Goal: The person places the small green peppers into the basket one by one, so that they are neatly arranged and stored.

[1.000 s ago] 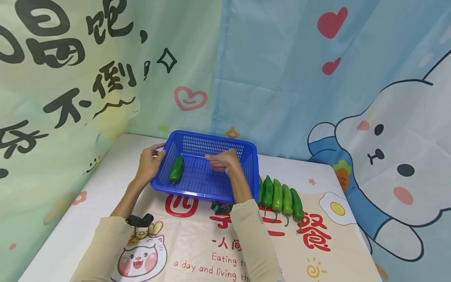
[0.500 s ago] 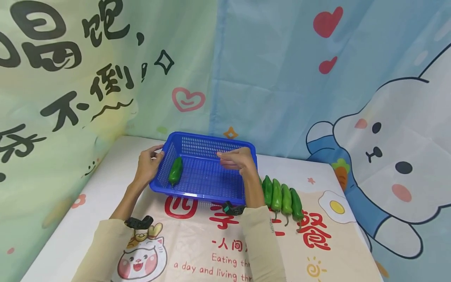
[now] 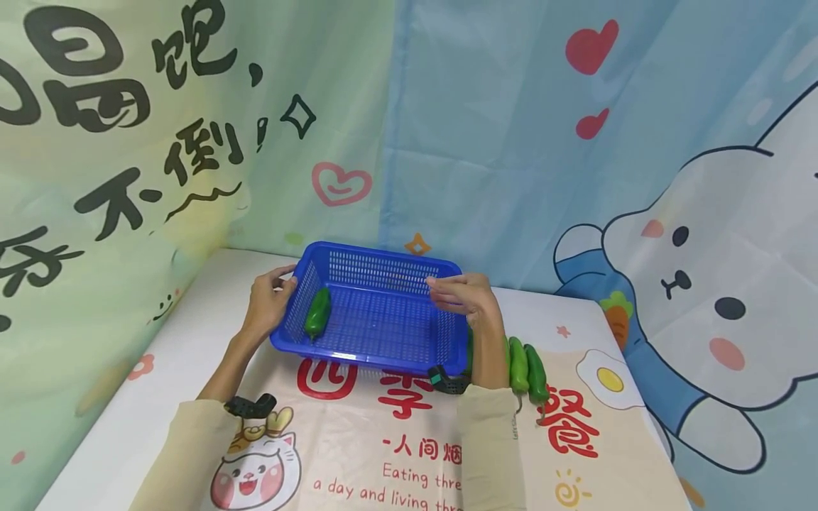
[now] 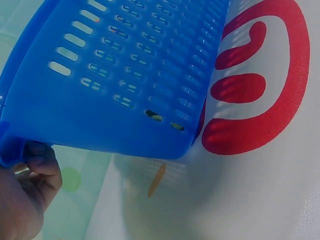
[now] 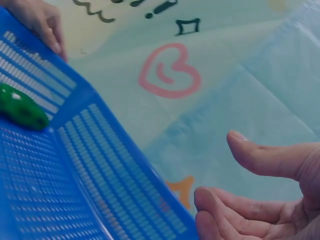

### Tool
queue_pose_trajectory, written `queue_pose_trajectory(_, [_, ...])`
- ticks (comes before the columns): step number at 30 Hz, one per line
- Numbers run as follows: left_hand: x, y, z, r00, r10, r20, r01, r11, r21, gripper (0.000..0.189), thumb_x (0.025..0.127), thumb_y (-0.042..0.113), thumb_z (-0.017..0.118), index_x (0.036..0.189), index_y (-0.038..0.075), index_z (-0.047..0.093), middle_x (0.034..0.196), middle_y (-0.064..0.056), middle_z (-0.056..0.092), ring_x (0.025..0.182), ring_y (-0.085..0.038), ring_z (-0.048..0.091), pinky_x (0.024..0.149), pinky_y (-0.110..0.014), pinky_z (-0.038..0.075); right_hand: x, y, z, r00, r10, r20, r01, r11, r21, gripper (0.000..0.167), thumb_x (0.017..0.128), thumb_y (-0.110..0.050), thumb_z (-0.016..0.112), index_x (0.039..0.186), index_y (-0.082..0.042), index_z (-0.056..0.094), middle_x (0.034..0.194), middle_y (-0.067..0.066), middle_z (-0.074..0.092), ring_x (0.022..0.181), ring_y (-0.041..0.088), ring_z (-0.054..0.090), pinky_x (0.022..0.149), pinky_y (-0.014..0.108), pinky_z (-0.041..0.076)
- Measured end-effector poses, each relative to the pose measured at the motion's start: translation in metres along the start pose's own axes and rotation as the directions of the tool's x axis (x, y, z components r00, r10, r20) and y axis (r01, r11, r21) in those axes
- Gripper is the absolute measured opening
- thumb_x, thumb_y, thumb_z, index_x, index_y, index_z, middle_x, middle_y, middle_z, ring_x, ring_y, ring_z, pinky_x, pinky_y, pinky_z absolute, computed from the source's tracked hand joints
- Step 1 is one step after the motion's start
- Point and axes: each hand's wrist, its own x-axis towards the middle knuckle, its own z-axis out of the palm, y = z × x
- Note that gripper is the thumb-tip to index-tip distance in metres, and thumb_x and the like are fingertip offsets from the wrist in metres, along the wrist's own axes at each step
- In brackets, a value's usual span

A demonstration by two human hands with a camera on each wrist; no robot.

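Note:
A blue plastic basket (image 3: 358, 357) with slotted walls is near the back of the table. One green pepper (image 3: 317, 312) lies inside it by the left wall. My left hand (image 3: 267, 301) grips the basket's left rim; in the left wrist view its fingers (image 4: 45, 167) curl under the edge. My right hand (image 3: 465, 294) hovers above the basket's right rim, holding nothing, thumb apart from the loosely bent fingers in the right wrist view. Several green peppers (image 3: 535, 372) lie side by side right of the basket, partly hidden behind my right forearm.
A printed beige mat (image 3: 358, 433) covers much of the white table (image 3: 108, 397). Fabric backdrops (image 3: 498, 142) with cartoon prints hang behind and along the left side. Each wrist carries a black camera mount (image 3: 251, 406).
My right hand has moved rightward from over the basket's middle to its right rim, its forearm now covering some of the peppers. The left hand keeps its hold on the basket.

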Motion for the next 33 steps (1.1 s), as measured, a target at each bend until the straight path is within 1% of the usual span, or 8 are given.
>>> queue_pose_trajectory(6, [0.000,0.000,0.000,1.000,-0.003,-0.001,0.003,1.000,0.002,0.041,0.113,0.012,0.055,0.148,-0.007,0.062,0.100,-0.031,0.073,0.073,-0.021,0.072,0.060,-0.018,0.053,-0.005,0.006,-0.022,0.999,0.017,-0.052,-0.018,1.000,-0.007,0.066,0.097,-0.035,0.084,0.146,0.004,0.064,0.143,0.023,0.071,0.130,0.032,0.074,0.112,0.046,0.056])
queue_pose_trajectory(14, [-0.001,-0.001,0.001,1.000,-0.006,0.002,0.006,1.000,-0.017,0.040,0.112,0.011,0.056,0.148,-0.008,0.062,0.100,-0.031,0.072,0.069,-0.015,0.069,0.059,-0.018,0.053,-0.018,0.019,-0.050,0.993,0.052,-0.109,-0.055,0.998,-0.022,0.067,0.099,-0.036,0.083,0.149,0.003,0.061,0.147,0.023,0.069,0.136,0.036,0.070,0.113,0.047,0.055])
queue_pose_trajectory(16, [-0.001,-0.001,0.001,1.000,-0.008,0.005,0.008,1.000,-0.018,0.041,0.113,0.011,0.056,0.148,-0.008,0.061,0.100,-0.031,0.072,0.070,-0.015,0.070,0.059,-0.018,0.054,-0.020,0.022,-0.058,0.990,0.063,-0.130,-0.068,0.997,-0.033,0.068,0.098,-0.038,0.083,0.149,0.002,0.062,0.147,0.022,0.069,0.135,0.034,0.071,0.112,0.046,0.055])
queue_pose_trajectory(19, [-0.001,-0.002,0.001,1.000,-0.004,0.003,0.004,1.000,-0.017,0.041,0.113,0.011,0.056,0.148,-0.008,0.061,0.100,-0.031,0.072,0.069,-0.014,0.070,0.059,-0.018,0.053,-0.024,0.029,-0.068,0.987,0.085,-0.138,-0.089,0.996,-0.027,0.069,0.098,-0.039,0.083,0.149,0.002,0.061,0.145,0.020,0.071,0.132,0.031,0.073,0.114,0.047,0.053])
queue_pose_trajectory(23, [-0.001,-0.002,0.000,1.000,0.005,-0.009,-0.005,1.000,-0.014,0.041,0.112,0.011,0.056,0.148,-0.008,0.062,0.099,-0.030,0.072,0.068,-0.010,0.068,0.058,-0.018,0.052,-0.027,0.039,-0.079,0.986,0.098,-0.138,-0.104,0.994,-0.030,0.070,0.097,-0.039,0.084,0.149,0.002,0.061,0.137,0.014,0.077,0.122,0.024,0.077,0.119,0.051,0.049])
queue_pose_trajectory(26, [-0.001,-0.002,0.000,1.000,0.007,-0.007,-0.007,1.000,-0.015,0.041,0.113,0.011,0.056,0.148,-0.009,0.062,0.099,-0.030,0.072,0.068,-0.009,0.068,0.058,-0.018,0.053,-0.030,0.046,-0.088,0.984,0.094,-0.150,-0.100,0.994,-0.035,0.069,0.098,-0.038,0.083,0.149,0.003,0.060,0.131,0.011,0.079,0.119,0.023,0.078,0.120,0.054,0.048])
queue_pose_trajectory(30, [0.000,-0.001,0.001,1.000,0.000,-0.004,0.000,1.000,-0.014,0.041,0.112,0.011,0.056,0.148,-0.008,0.062,0.099,-0.030,0.072,0.069,-0.011,0.069,0.059,-0.018,0.053,-0.036,0.054,-0.102,0.984,0.095,-0.151,-0.103,0.994,-0.040,0.071,0.100,-0.039,0.080,0.152,0.003,0.057,0.134,0.010,0.078,0.124,0.025,0.077,0.123,0.055,0.045])
queue_pose_trajectory(33, [0.000,-0.001,0.002,1.000,-0.004,-0.005,0.004,1.000,-0.010,0.041,0.113,0.011,0.056,0.148,-0.008,0.062,0.100,-0.030,0.072,0.070,-0.014,0.069,0.059,-0.018,0.053,-0.042,0.060,-0.115,0.984,0.101,-0.148,-0.108,0.993,-0.047,0.074,0.101,-0.041,0.079,0.154,0.003,0.054,0.135,0.010,0.078,0.119,0.020,0.078,0.125,0.056,0.043])
